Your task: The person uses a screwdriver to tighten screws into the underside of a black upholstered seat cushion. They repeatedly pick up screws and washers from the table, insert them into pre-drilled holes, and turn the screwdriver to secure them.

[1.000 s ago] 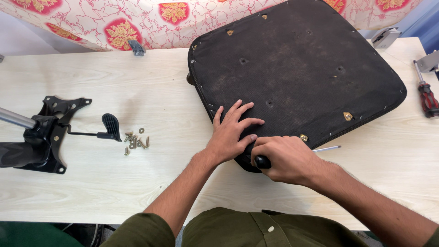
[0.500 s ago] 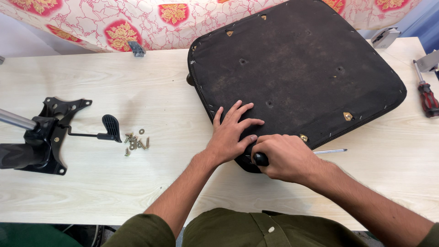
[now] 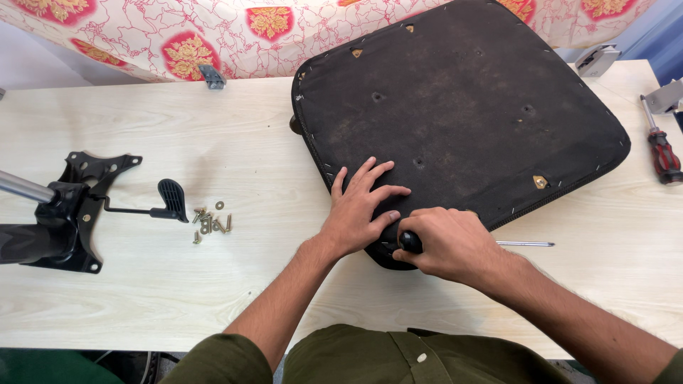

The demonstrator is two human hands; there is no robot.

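I am pressing my left hand (image 3: 359, 206) flat, fingers spread, on the near corner of the black seat pad (image 3: 455, 114), which is lying underside up on the worktop (image 3: 178, 128), right of centre. My right hand (image 3: 448, 242) is closing around a black screwdriver handle (image 3: 410, 242) at the pad's near edge, its shaft (image 3: 525, 244) sticking out to the right. Loose screws (image 3: 210, 224) are lying just beside the black chair mechanism (image 3: 71, 210) at the left.

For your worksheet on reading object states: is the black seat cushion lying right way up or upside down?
Upside down: the seat cushion shows its flat underside with bare mounting holes and stapled edge.
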